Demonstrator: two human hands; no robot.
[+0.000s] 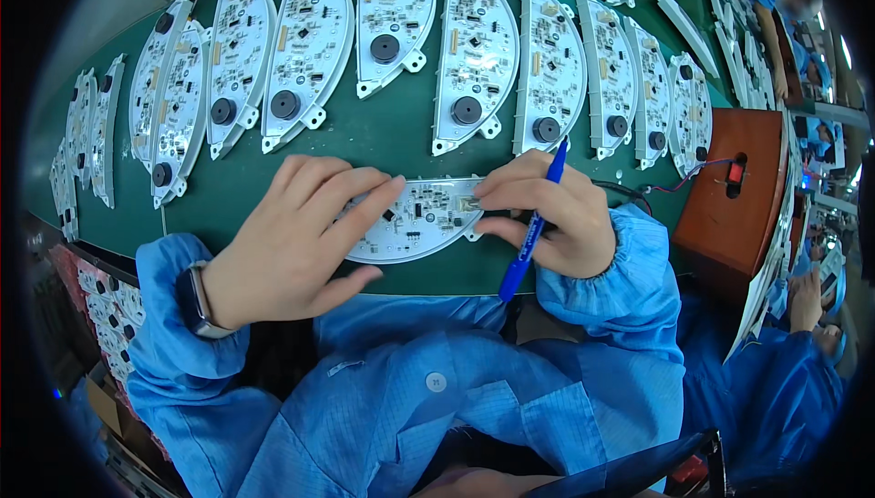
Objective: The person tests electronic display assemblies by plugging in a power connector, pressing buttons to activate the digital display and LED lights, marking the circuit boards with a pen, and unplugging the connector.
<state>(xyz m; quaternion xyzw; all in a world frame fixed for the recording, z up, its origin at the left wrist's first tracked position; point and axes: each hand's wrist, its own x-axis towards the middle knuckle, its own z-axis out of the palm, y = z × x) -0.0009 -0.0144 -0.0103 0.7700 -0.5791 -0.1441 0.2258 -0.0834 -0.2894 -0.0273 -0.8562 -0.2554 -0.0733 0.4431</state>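
A white, half-moon circuit board [415,225] lies flat in front of me at the near edge of the green table, its straight side facing away. Across its left end rests my left hand [310,225], fingers stretched out and thumb apart, hiding that end of the board. My right hand [556,215] grips a blue marker pen [533,229], which slants down toward me between the fingers. The thumb and index finger of that hand also reach the board's right end, beside a small pale connector [469,204]. Whether they pinch it I cannot tell.
Several similar boards with round black buzzers stand in an arc across the green table [383,129]. At the right sits a brown box [729,197] with a red switch and wires. More boards are stacked lower left [109,316]. Other people in blue work at the far right.
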